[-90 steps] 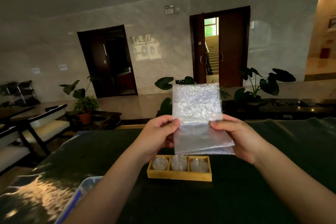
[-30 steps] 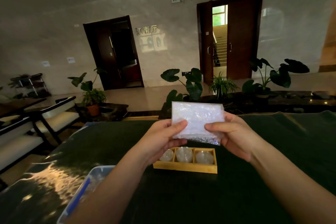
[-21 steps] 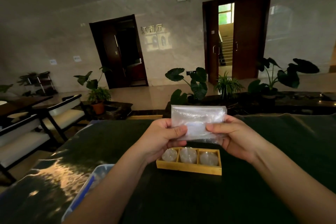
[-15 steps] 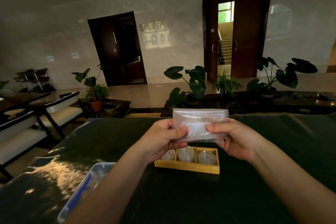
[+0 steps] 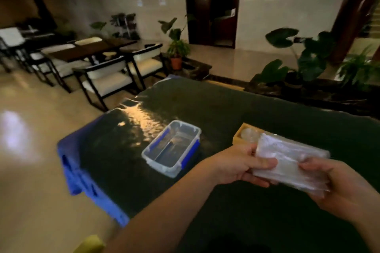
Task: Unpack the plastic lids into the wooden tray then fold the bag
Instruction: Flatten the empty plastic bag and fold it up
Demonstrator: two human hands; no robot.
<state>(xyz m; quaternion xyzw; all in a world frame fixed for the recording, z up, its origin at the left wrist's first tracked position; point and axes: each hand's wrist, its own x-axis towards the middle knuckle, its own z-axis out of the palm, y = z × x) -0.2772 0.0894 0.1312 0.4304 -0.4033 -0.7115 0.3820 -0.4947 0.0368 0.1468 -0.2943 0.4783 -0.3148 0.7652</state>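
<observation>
- The folded plastic bag (image 5: 287, 162) was held above the dark green tabletop (image 5: 205, 113), near its right side, pinched at both ends.
- The left hand (image 5: 244, 167) was clamped on the bag's left end, the thumb pressed on top and the fingers curled beneath.
- The right hand (image 5: 341, 187) was clamped on the bag's right end, the thumb laid over the upper face and the palm tucked under it.
- The bag was seen as a flat, translucent, crinkled packet of several layers, tilted so that its right end sat lower in the picture.
- The wooden tray (image 5: 239, 135) was found on the tabletop just behind the bag, with only its left end showing past the bag's edge.
- One clear plastic lid (image 5: 249, 134) was made out in the tray's leftmost compartment; the other compartments were hidden by the bag.
- A clear storage box with blue clips (image 5: 171, 148) was set on the tabletop left of the hands, well apart from the tray, uncovered.
- Chairs (image 5: 107, 76), a dining table (image 5: 90, 49) and potted plants (image 5: 176, 47) were visible beyond the tabletop's far edge, blurred.
</observation>
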